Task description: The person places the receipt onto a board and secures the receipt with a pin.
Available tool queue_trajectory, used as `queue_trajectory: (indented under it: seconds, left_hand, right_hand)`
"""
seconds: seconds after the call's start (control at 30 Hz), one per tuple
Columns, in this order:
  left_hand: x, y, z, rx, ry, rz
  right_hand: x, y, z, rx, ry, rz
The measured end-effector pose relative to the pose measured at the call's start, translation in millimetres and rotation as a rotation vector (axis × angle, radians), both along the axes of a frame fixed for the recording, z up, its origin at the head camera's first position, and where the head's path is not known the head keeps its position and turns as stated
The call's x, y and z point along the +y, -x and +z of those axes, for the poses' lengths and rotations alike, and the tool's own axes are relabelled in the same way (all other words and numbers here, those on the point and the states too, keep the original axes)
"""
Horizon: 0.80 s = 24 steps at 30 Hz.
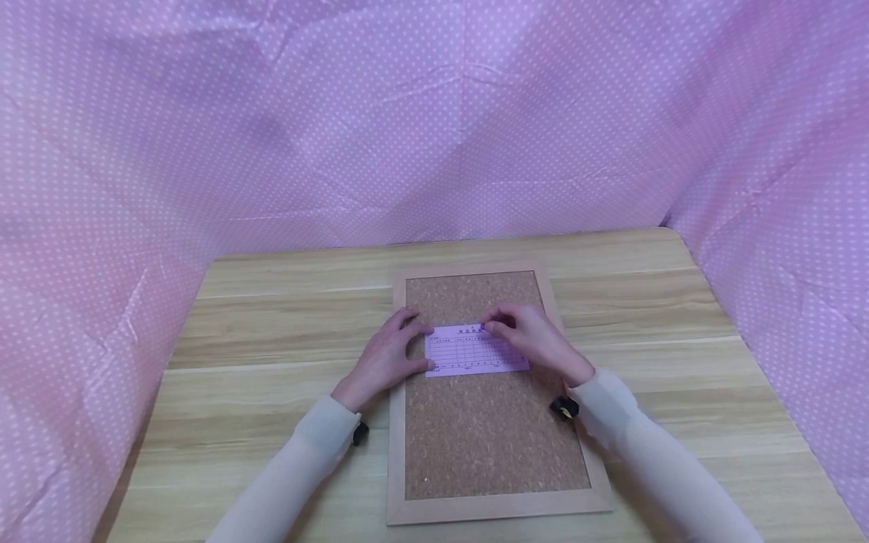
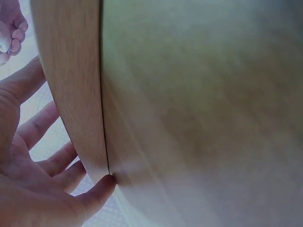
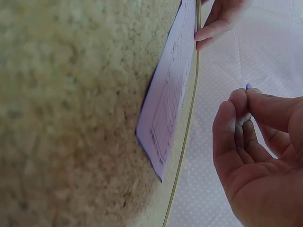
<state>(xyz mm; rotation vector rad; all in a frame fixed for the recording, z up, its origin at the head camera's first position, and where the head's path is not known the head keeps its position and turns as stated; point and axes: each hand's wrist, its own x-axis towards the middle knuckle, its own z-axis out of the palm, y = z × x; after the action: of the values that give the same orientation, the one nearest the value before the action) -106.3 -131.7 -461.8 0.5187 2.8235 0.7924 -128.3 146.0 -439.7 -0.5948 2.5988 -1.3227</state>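
Observation:
A printed paper form (image 1: 468, 353), purplish in this light, lies across the middle of a wood-framed cork board (image 1: 495, 437). My left hand (image 1: 383, 353) rests at the form's left side. Its thumb and index fingertip press the left corners, with the fingers spread. Over the form's upper edge, my right hand (image 1: 532, 335) pinches a small purple pin between thumb and forefinger. Only a bit of the pin (image 3: 248, 86) shows past the fingertips in the right wrist view. That view also shows the form (image 3: 165, 104) lying on the cork, its near corner slightly raised.
The board lies on a wood-grain table (image 1: 271, 362), its long sides running away from me. Pink dotted cloth (image 1: 434, 136) hangs behind and on both sides of the table. A dark strap piece (image 1: 565, 408) sits at the right wrist, another (image 1: 360, 434) at the left.

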Motion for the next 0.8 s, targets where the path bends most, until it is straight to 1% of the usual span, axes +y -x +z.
queue_trajectory:
  seconds: [0.13, 0.37, 0.6, 0.8]
  left_hand:
    - [0, 0.6, -0.3, -0.009, 0.006, 0.001]
    - [-1, 0.6, -0.1, 0.0, -0.002, -0.002]
    - [-1, 0.8, 0.3, -0.009, 0.007, -0.002]
    - [-1, 1.1, 0.1, -0.009, 0.006, 0.0]
  right_hand:
    - [-3, 3.1, -1.4, -0.015, -0.02, -0.01]
    - [-8, 7.0, -3.9, -0.002, -0.059, -0.03]
    - [-12, 11.3, -6.4, 0.009, -0.131, -0.034]
    - [-17, 14.1, -7.6, -0.008, -0.163, -0.043]
